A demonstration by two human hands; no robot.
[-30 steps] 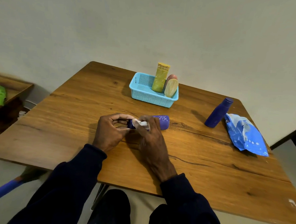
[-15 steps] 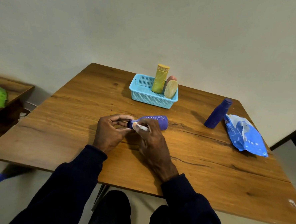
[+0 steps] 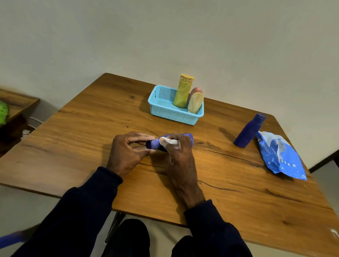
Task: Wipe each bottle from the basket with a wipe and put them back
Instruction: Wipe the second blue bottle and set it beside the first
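At table (image 3: pixel 240 192) centre | left grip (image 3: pixel 127 153) pinches purple bottle (image 3: pixel 153 144) | right grip (image 3: pixel 179 158) apparently pinches wipe (image 3: pixel 169 141)

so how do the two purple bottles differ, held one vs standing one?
Pose: the held bottle lies sideways; the standing bottle is upright beside the wipe pack. Contact: the left hand grips the held bottle, the right hand holds a wipe on it; no hand is on the standing bottle. Both are purple, outside the basket.

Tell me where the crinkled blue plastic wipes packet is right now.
In the head view, the crinkled blue plastic wipes packet lies on the right side of the wooden table, just right of the upright dark blue bottle.
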